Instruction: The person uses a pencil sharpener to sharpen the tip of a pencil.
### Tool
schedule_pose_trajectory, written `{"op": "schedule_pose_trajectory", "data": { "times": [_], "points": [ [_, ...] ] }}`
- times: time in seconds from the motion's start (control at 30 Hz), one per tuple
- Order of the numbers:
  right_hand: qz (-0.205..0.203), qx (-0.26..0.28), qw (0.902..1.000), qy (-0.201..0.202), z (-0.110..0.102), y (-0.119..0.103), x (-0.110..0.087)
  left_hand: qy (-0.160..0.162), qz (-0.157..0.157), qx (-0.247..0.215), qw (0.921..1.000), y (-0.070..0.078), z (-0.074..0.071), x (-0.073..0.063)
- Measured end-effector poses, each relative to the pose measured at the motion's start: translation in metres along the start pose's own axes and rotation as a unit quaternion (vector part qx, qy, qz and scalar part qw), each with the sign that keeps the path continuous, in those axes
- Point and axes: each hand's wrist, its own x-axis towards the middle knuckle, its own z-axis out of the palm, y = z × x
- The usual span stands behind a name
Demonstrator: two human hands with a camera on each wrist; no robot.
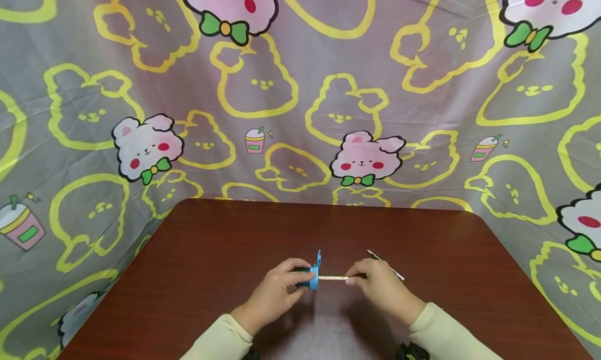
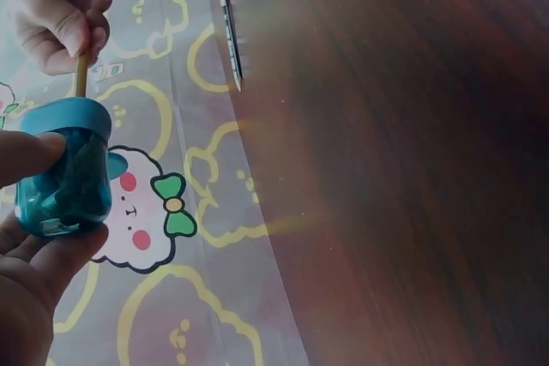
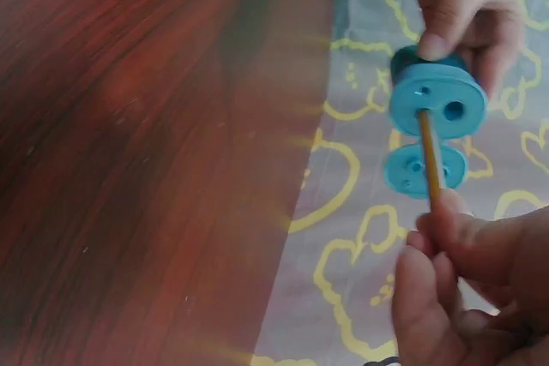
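Observation:
My left hand grips a blue pencil sharpener with a see-through body, held on its side above the table. Its flip lid hangs open. My right hand pinches a yellowish pencil near its outer end, thumb against fingers. In the right wrist view the pencil's other end goes into a hole in the sharpener's face, beside a larger bare hole. The pencil's tip is hidden inside. A second pencil, dark and white patterned, lies on the table just beyond my right hand.
The dark red-brown wooden table has rounded far corners. A grey curtain with yellow outlines and bunny faces surrounds its back and sides. Dark objects show at the near edge of the head view by the right sleeve.

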Motion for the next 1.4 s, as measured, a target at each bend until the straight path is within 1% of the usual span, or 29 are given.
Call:
{"op": "schedule_pose_trajectory", "data": {
  "times": [0.03,0.1,0.13,0.17,0.2,0.23,0.3,0.33,0.4,0.47,0.57,0.63,0.73,0.83,0.87,0.9,0.93,1.0,1.03,1.1,1.13,1.17,1.2,1.23,1.27,1.3,1.33,1.4],
  "points": [
    [0.027,0.023,0.9992,-0.021,-0.002,0.0,0.001,0.004,0.012,0.008,0.9999,0.0,0.001,0.0],
    [0.074,0.065,0.9938,-0.05,-0.005,-0.001,0.002,0.011,0.033,0.02,0.9992,-0.001,0.002,0.0],
    [0.09,0.081,0.9909,-0.059,-0.006,-0.002,0.002,0.015,0.041,0.023,0.9988,-0.001,0.002,0.0],
    [0.094,0.086,0.9899,-0.061,-0.006,-0.002,0.002,0.018,0.046,0.026,0.9985,-0.002,0.002,-0.001],
    [0.083,0.077,0.9919,-0.057,-0.006,-0.001,0.001,0.02,0.046,0.024,0.9985,-0.002,0.002,0.0],
    [0.063,0.059,0.9953,-0.045,-0.005,-0.001,0.001,0.021,0.04,0.018,0.9988,-0.001,0.001,0.0],
    [0.007,0.002,0.9999,-0.007,-0.003,-0.001,0.0,0.015,0.012,0.001,0.9998,-0.001,0.0,0.001],
    [-0.022,-0.031,0.9991,0.017,-0.001,0.0,0.0,0.01,-0.007,-0.01,0.9999,-0.001,-0.001,0.002],
    [-0.078,-0.096,0.9899,0.069,0.003,0.002,-0.001,0.0,-0.051,-0.033,0.9981,0.0,-0.003,0.003],
    [-0.119,-0.132,0.9787,0.104,0.005,0.004,-0.002,-0.01,-0.096,-0.055,0.9938,0.001,-0.005,0.005],
    [-0.171,-0.155,0.9635,0.136,0.008,0.008,-0.003,-0.018,-0.146,-0.089,0.9851,0.003,-0.007,0.006],
    [-0.2,-0.154,0.9559,0.15,0.009,0.01,-0.003,-0.022,-0.169,-0.111,0.9791,0.004,-0.008,0.007],
    [-0.237,-0.154,0.944,0.17,0.01,0.013,-0.003,-0.03,-0.186,-0.131,0.9733,0.005,-0.008,0.008],
    [-0.262,-0.151,0.9355,0.182,0.011,0.015,-0.003,-0.034,-0.179,-0.118,0.9762,0.005,-0.007,0.007],
    [-0.266,-0.149,0.9348,0.182,0.012,0.015,-0.003,-0.037,-0.172,-0.108,0.9785,0.004,-0.006,0.007],
    [-0.265,-0.144,0.9361,0.18,0.012,0.015,-0.003,-0.037,-0.161,-0.099,0.9812,0.004,-0.006,0.006],
    [-0.26,-0.134,0.9399,0.175,0.012,0.015,-0.003,-0.037,-0.15,-0.09,0.9839,0.004,-0.005,0.005],
    [-0.236,-0.114,0.9524,0.155,0.011,0.014,-0.004,-0.033,-0.121,-0.072,0.9895,0.004,-0.004,0.004],
    [-0.215,-0.096,0.9623,0.137,0.01,0.013,-0.004,-0.03,-0.106,-0.063,0.9919,0.004,-0.004,0.004],
    [-0.153,-0.047,0.9834,0.085,0.007,0.011,-0.004,-0.02,-0.075,-0.053,0.9955,0.004,-0.004,0.004],
    [-0.115,-0.02,0.9916,0.056,0.005,0.01,-0.004,-0.016,-0.061,-0.048,0.9969,0.004,-0.004,0.004],
    [-0.073,0.006,0.997,0.025,0.003,0.009,-0.004,-0.012,-0.048,-0.042,0.9979,0.004,-0.003,0.004],
    [-0.033,0.032,0.999,-0.002,0.001,0.008,-0.003,-0.01,-0.037,-0.038,0.9985,0.004,-0.004,0.005],
    [0.003,0.052,0.9983,-0.024,-0.001,0.007,-0.003,-0.007,-0.029,-0.035,0.9989,0.004,-0.004,0.005],
    [0.025,0.062,0.9969,-0.041,-0.002,0.007,-0.002,-0.005,-0.023,-0.033,0.9992,0.005,-0.004,0.006],
    [0.04,0.064,0.9958,-0.052,-0.003,0.007,-0.002,-0.004,-0.02,-0.03,0.9993,0.005,-0.004,0.006],
    [0.042,0.059,0.9959,-0.055,-0.003,0.006,-0.001,-0.003,-0.021,-0.031,0.9993,0.005,-0.004,0.006],
    [0.022,0.029,0.9983,-0.045,-0.002,0.006,-0.001,-0.003,-0.033,-0.036,0.9988,0.005,-0.004,0.005]
  ]
}}
